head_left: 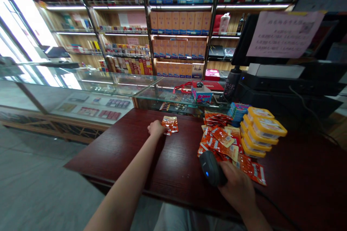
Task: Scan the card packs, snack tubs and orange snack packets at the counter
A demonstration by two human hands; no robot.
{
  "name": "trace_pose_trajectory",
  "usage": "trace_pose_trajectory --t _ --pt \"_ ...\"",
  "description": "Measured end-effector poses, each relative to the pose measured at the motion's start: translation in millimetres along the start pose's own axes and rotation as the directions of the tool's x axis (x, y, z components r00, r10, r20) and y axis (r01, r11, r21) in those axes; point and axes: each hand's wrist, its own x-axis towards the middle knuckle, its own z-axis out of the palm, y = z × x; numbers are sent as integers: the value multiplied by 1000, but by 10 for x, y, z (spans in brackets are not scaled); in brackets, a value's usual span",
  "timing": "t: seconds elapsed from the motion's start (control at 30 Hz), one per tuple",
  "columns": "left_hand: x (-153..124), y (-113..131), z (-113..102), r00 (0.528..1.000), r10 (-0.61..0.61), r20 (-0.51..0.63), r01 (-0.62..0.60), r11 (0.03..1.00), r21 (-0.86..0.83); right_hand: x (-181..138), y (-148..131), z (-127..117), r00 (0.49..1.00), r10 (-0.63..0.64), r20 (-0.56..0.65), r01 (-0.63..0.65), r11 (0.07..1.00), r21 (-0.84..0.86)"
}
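Observation:
My right hand (240,186) is wrapped around the handle of a black barcode scanner (210,168) with a small blue light on it. The scanner's head is over the near left edge of a heap of orange snack packets (217,140). Out to the left, my left hand (156,129) is closed at the left edge of a small group of orange and cream snack packets (170,124) lying on the dark red wooden table (121,151). Its fingertips are partly hidden against the wrappers.
Yellow-lidded plastic boxes (261,130) are stacked right of the heap, with blue packs (238,112) behind. A monitor carrying a pink paper sign (284,34) stands at the back right. Behind the table runs a glass display counter (116,83). A black cable (276,205) trails at the lower right.

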Motion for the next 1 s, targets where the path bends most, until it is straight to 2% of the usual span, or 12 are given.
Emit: trace_pose_trajectory --t 0.13,0.23,0.3,0.37,0.43,0.5,0.63,0.77,0.87,1.0 --pt "-141 10 -63 994 40 -102 -53 990 -133 10 -36 -24 999 35 12 -35 999 26" --pt "-332 56 13 982 95 -163 -148 923 -355 13 -25 -19 1000 15 -24 -14 999 29" --pt "-493 105 134 984 144 -109 -180 784 -594 12 -9 -19 999 -12 -52 13 1000 22" --pt "-660 160 279 972 233 2 -122 512 -850 16 -8 -43 996 -40 -77 42 999 22" --pt "-808 212 409 936 339 92 -25 325 -945 33 -34 -101 997 -18 -76 21 999 47" --pt "-913 251 499 900 418 126 23 243 -970 70 -85 -188 996 72 -46 -67 992 111" --pt "-988 269 570 880 473 46 -60 206 -977 201 -208 -356 971 237 41 -235 901 364" --pt "-989 239 586 887 461 -16 -163 281 -946 326 -302 -412 954 281 104 -285 744 605" --pt "-997 227 596 877 480 -33 -203 307 -930 371 -355 -422 952 276 131 -291 684 669" --pt "-1004 222 598 869 490 -60 -271 371 -888 402 -402 -466 960 239 145 -273 679 681"
